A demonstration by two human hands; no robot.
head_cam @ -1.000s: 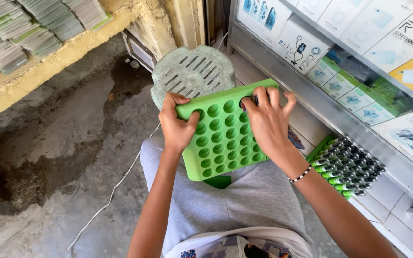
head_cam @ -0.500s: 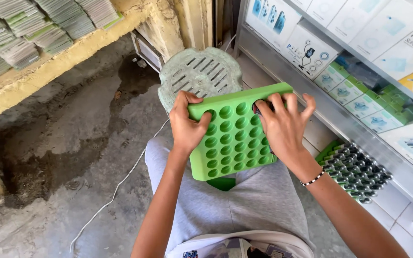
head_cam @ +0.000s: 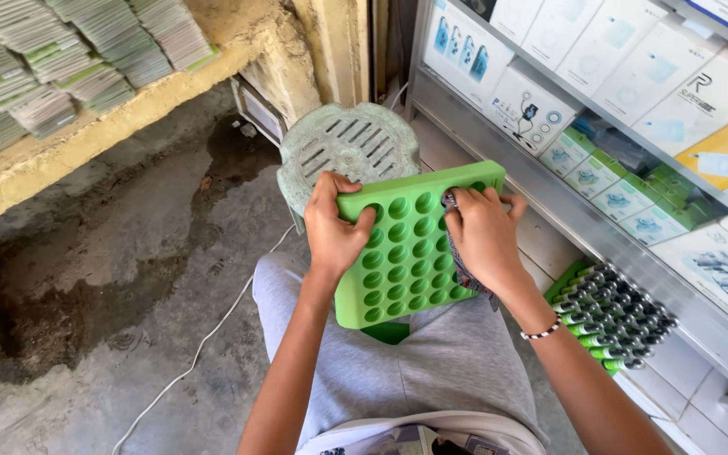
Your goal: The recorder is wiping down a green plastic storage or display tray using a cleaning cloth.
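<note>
Since a moment ago, the right hand [head_cam: 484,240] has pulled its spread fingers together and slid lower over the green plastic tray full of round holes [head_cam: 406,244]. It now lies flat on the right part of the tray, with its fingers curled over a small dark thing [head_cam: 449,202] near the top edge. I cannot tell how tight that hold is, or what the small thing is. A thin printed packet [head_cam: 463,274] peeks out from under the palm. A black and white bead bracelet [head_cam: 542,331] sits on that wrist.

The left hand [head_cam: 334,232] has stayed on the tray's left edge. It is closed around the edge, with the thumb on top by the holes and the fingers tucked behind.

The tray rests tilted on the person's lap, on the grey trousers [head_cam: 414,362]. Its top edge is just in front of a round pale green plastic stool with slots [head_cam: 347,147].

To the right, on the floor, lies a second green tray packed with small dark and silver tubes [head_cam: 617,316]. Above it, a metal shelf [head_cam: 549,181] holds white and green boxes [head_cam: 600,173]. To the left, stacks of flat packets [head_cam: 69,59] sit on a yellow ledge [head_cam: 111,126]. A white cable [head_cam: 204,345] runs across the grey concrete floor [head_cam: 111,278].
</note>
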